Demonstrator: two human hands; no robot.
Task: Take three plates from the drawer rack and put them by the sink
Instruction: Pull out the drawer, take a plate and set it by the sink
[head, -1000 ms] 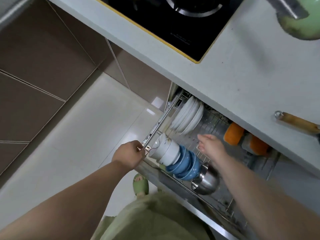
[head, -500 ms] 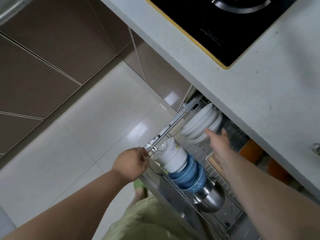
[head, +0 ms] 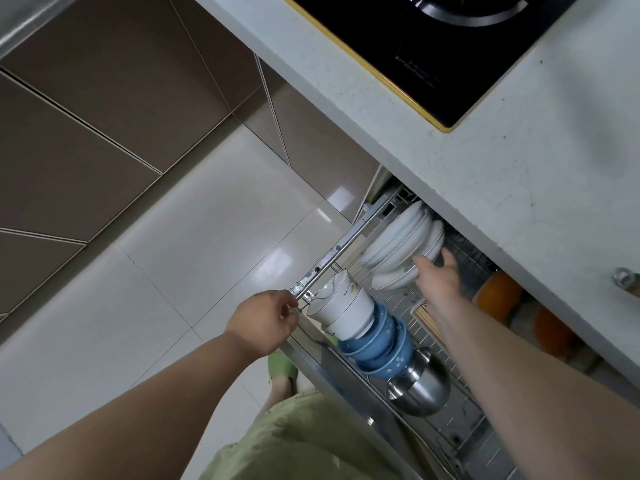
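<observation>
Several white plates point(head: 398, 242) stand on edge at the far end of the pulled-out wire drawer rack point(head: 332, 252), under the countertop's lip. My right hand point(head: 438, 275) reaches into the rack with fingers spread, its fingertips against the nearest plates' rims; it has not closed around any plate. My left hand point(head: 265, 323) grips the front corner of the rack's metal rail. No sink is in view.
Nested white bowls point(head: 341, 308), blue bowls point(head: 379, 346) and a steel bowl point(head: 419, 389) lie in the rack near me. Chopsticks point(head: 427, 317) and orange items point(head: 498, 297) sit deeper in. The pale countertop point(head: 502, 188) with a black hob point(head: 446, 46) overhangs the rack.
My right hand has moved forward from the rack's middle to the plates and now touches their rims. My left hand has stayed on the rail. The camera view has shifted.
</observation>
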